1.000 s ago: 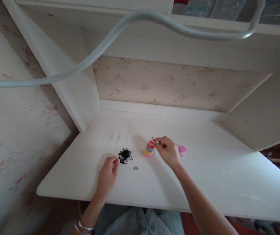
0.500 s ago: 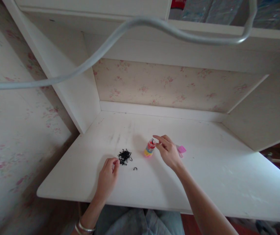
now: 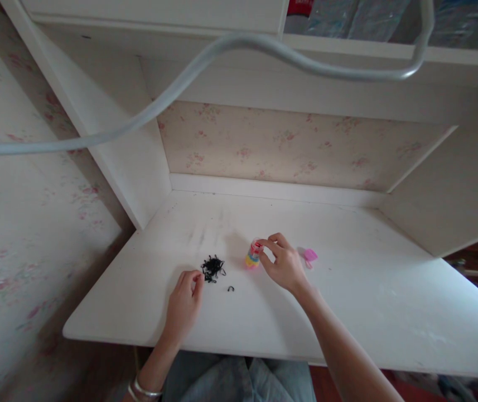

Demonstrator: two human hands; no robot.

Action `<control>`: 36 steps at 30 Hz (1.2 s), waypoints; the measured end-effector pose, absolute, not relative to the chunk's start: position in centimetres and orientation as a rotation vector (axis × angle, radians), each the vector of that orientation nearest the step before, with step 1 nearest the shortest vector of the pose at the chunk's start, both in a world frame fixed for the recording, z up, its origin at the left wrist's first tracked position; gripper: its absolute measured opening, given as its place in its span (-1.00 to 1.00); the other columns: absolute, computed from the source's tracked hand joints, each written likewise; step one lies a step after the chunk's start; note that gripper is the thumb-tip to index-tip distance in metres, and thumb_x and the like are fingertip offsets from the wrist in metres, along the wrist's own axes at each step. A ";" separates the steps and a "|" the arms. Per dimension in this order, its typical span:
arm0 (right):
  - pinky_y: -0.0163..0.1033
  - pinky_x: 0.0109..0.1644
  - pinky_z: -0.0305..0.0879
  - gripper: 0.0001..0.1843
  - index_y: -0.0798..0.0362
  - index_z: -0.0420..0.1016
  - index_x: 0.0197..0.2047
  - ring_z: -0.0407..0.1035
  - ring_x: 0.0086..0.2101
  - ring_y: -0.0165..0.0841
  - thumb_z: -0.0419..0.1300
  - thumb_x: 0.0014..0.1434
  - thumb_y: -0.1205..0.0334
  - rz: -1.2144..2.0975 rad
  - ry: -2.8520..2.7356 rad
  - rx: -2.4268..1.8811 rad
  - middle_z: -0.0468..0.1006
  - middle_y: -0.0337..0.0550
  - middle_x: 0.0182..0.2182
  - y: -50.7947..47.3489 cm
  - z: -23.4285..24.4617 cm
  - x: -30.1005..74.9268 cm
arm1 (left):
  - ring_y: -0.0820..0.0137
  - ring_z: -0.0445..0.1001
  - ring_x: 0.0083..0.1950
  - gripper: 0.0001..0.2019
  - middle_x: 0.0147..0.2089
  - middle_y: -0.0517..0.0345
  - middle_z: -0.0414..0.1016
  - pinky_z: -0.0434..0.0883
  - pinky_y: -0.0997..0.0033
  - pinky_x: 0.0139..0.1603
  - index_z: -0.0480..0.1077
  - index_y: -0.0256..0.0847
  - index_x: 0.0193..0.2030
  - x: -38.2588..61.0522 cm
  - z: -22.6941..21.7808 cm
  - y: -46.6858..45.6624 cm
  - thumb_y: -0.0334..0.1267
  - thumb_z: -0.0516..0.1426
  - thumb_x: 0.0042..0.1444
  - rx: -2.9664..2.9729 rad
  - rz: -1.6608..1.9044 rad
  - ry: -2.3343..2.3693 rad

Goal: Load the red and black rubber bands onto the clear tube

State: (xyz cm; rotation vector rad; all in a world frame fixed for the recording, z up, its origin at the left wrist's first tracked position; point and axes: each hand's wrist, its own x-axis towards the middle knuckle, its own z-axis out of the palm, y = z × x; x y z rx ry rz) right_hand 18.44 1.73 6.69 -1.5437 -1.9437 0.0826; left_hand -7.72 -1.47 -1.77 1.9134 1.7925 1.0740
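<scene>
Head view: the right hand (image 3: 284,263) reaches in from the lower right, forearm slanting across the white, scuffed surface (image 3: 360,312); its fingers (image 3: 269,244) are curled narrow, forefinger arched over the top of the small rainbow-striped cylindrical container (image 3: 252,257), touching it; a firm grip cannot be told. The container stands upright at mid-surface, long axis vertical. The left hand (image 3: 184,300) lies palm down, fingertips pinched close at the near edge of the tangled pile of thin black elastic bands (image 3: 212,268); one loose black band (image 3: 231,288) lies just beside.
</scene>
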 end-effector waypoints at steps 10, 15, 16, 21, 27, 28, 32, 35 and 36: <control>-0.32 -0.38 0.25 -0.65 -0.11 0.45 0.00 0.21 -0.55 -0.54 0.09 0.13 0.22 0.163 -1.842 -1.483 0.39 -0.17 -0.18 1.2 7.2 18.7 | 0.41 0.42 -0.37 -0.76 -0.22 0.11 0.44 0.41 0.33 -0.28 0.35 -0.15 -0.21 -7.7 -1.8 -1.4 -0.09 -0.04 0.23 1.936 1.114 1.783; -0.35 -0.46 0.22 -0.71 -0.03 0.49 -0.08 0.18 -0.54 -0.50 0.08 0.14 0.22 0.315 -1.597 -1.426 0.36 -0.20 -0.31 -0.4 4.3 20.2 | 0.40 0.44 -0.34 -0.75 -0.22 0.09 0.43 0.43 0.38 -0.31 0.39 -0.17 -0.24 -7.0 -0.6 -1.6 -0.07 -0.01 0.21 1.885 1.194 1.687; -0.35 -0.48 0.22 -0.73 -0.02 0.49 -0.10 0.18 -0.55 -0.50 0.08 0.14 0.22 0.368 -1.556 -1.446 0.35 -0.21 -0.33 -0.9 3.2 20.5 | 0.39 0.44 -0.32 -0.75 -0.22 0.09 0.43 0.43 0.39 -0.30 0.39 -0.17 -0.24 -6.5 0.0 -1.6 -0.08 0.00 0.21 1.884 1.195 1.661; -0.34 -0.48 0.23 -0.74 0.01 0.52 -0.18 0.24 -0.56 -0.47 0.05 0.14 0.23 0.496 -1.513 -1.526 0.38 -0.21 -0.38 -3.5 -1.5 21.1 | 0.43 0.41 -0.34 -0.73 -0.22 0.05 0.43 0.41 0.44 -0.36 0.44 -0.18 -0.23 -2.5 4.1 -0.6 -0.08 0.01 0.21 1.904 1.210 1.473; -0.34 -0.44 0.25 -0.72 0.01 0.52 -0.17 0.28 -0.55 -0.46 0.01 0.18 0.23 0.472 -1.525 -1.528 0.44 -0.17 -0.34 -4.2 -1.9 21.1 | 0.49 0.38 -0.37 -0.71 -0.20 0.07 0.42 0.39 0.48 -0.35 0.47 -0.19 -0.21 2.6 7.2 2.6 -0.08 0.01 0.21 1.966 1.265 1.343; -0.34 -0.44 0.26 -0.72 0.00 0.52 -0.17 0.30 -0.54 -0.46 0.01 0.18 0.22 0.471 -1.533 -1.523 0.44 -0.17 -0.34 -4.1 -1.9 21.1 | 0.51 0.36 -0.40 -0.71 -0.20 0.07 0.43 0.39 0.48 -0.35 0.48 -0.19 -0.21 3.2 7.4 3.1 -0.08 0.02 0.20 1.975 1.275 1.348; -0.36 -0.42 0.27 -0.72 -0.01 0.53 -0.18 0.32 -0.52 -0.46 0.00 0.18 0.24 0.488 -1.558 -1.502 0.45 -0.17 -0.34 -3.9 -1.8 21.4 | 0.54 0.34 -0.46 -0.73 -0.21 0.10 0.43 0.39 0.46 -0.34 0.49 -0.20 -0.23 4.5 7.2 4.6 -0.09 0.05 0.17 1.990 1.282 1.419; -0.37 -0.41 0.27 -0.72 -0.01 0.52 -0.17 0.32 -0.52 -0.47 0.00 0.18 0.26 0.506 -1.552 -1.508 0.45 -0.18 -0.33 -3.9 -1.9 21.5 | 0.53 0.36 -0.45 -0.74 -0.21 0.10 0.43 0.39 0.45 -0.32 0.50 -0.19 -0.24 5.0 7.0 4.8 -0.10 0.05 0.17 2.014 1.245 1.473; -0.37 -0.41 0.26 -0.73 -0.02 0.52 -0.17 0.32 -0.51 -0.47 0.00 0.18 0.27 0.510 -1.550 -1.509 0.45 -0.19 -0.33 -3.9 -1.9 21.6 | 0.53 0.36 -0.45 -0.74 -0.22 0.11 0.43 0.39 0.45 -0.31 0.50 -0.18 -0.24 5.1 6.9 4.7 -0.11 0.05 0.17 2.028 1.232 1.485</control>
